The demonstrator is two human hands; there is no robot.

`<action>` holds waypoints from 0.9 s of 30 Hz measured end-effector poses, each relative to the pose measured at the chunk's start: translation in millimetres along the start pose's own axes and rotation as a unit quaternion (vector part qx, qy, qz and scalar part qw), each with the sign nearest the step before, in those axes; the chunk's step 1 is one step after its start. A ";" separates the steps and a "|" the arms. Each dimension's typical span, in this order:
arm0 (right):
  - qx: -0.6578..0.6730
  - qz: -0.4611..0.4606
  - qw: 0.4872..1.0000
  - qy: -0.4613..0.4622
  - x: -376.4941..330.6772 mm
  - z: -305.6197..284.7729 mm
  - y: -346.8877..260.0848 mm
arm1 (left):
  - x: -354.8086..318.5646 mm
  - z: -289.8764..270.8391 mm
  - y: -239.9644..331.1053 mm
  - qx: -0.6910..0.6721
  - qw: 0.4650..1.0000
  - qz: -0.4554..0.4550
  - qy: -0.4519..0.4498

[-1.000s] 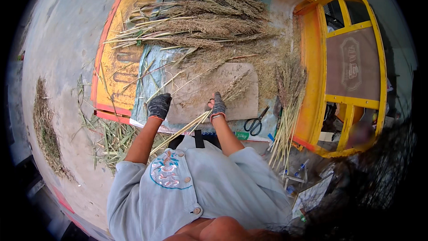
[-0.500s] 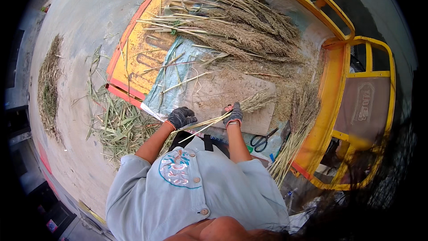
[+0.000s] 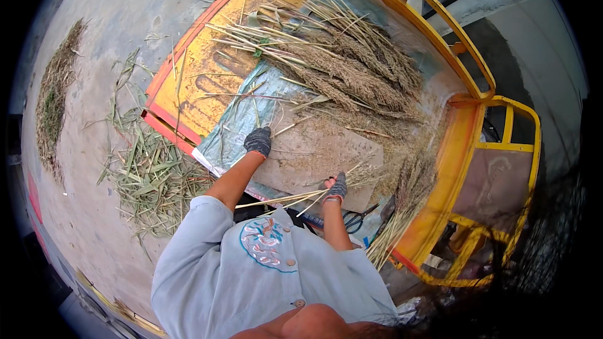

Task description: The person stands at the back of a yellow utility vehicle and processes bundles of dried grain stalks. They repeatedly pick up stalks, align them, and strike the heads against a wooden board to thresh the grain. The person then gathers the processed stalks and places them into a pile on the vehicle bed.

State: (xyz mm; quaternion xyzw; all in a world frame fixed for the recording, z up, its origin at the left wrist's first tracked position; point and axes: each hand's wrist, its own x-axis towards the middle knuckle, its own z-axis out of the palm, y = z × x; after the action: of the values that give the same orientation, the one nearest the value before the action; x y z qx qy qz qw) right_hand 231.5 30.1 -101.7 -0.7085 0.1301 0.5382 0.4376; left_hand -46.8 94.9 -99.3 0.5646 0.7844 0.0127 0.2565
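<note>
My right hand (image 3: pixel 336 188), in a grey glove with bare fingertips, is closed around a small bunch of pale stalks (image 3: pixel 292 199). Their feathery seed heads (image 3: pixel 361 174) point right, and the cut ends reach left across my front. Farther forward and left, my gloved left hand (image 3: pixel 257 142) is curled over a loose stalk (image 3: pixel 286 128) on the board (image 3: pixel 301 166); its fingertips are mostly hidden. Beyond both hands lies a big pile of stalks with brown seed heads (image 3: pixel 358 66). Black scissors (image 3: pixel 356 221) rest beside my right forearm.
All this lies on a yellow cart bed (image 3: pixel 201 97) with red edges, partly covered by a blue sheet (image 3: pixel 235 122). Yellow rails (image 3: pixel 455 50) bound the far and right sides. Another stalk bundle (image 3: pixel 402 213) leans at right. Stripped leaves (image 3: pixel 157 179) heap on the ground at left.
My left hand has let go of the bunch's cut ends and moved forward to the loose stalk on the board. My right hand keeps the bunch, slightly lower. The view has shifted and turned a little.
</note>
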 end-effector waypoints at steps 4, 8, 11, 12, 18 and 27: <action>0.000 -0.027 0.999 0.036 2.7 -5.5 -6.5 | -12.3 -22.8 -48.7 0.023 0.999 0.038 -0.005; 0.030 -0.060 0.997 0.038 12.5 -10.4 -4.6 | -17.3 -44.0 -159.2 -0.019 0.997 -0.010 0.070; 0.038 -0.068 0.995 0.055 -16.3 -1.2 -3.6 | -21.7 -45.8 -261.0 -0.151 0.985 -0.067 0.056; 0.038 -0.070 0.995 0.067 -23.5 1.4 -2.6 | -21.0 -64.3 -265.5 0.052 0.991 -0.125 -0.013; 0.061 -0.058 0.990 0.116 -34.6 -7.5 14.9 | 55.9 -98.4 -153.7 0.071 0.981 0.083 0.159; 0.179 -0.070 0.980 -0.044 -76.8 -1.9 10.2 | 139.8 -15.8 -5.3 0.102 0.971 0.216 -0.028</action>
State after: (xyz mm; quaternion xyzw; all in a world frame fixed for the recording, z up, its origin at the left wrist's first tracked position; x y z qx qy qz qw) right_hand 196.3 0.6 -39.2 -0.6014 0.1548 0.5048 0.5996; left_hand -90.3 221.9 -141.4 0.7438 0.6337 -0.0277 0.2109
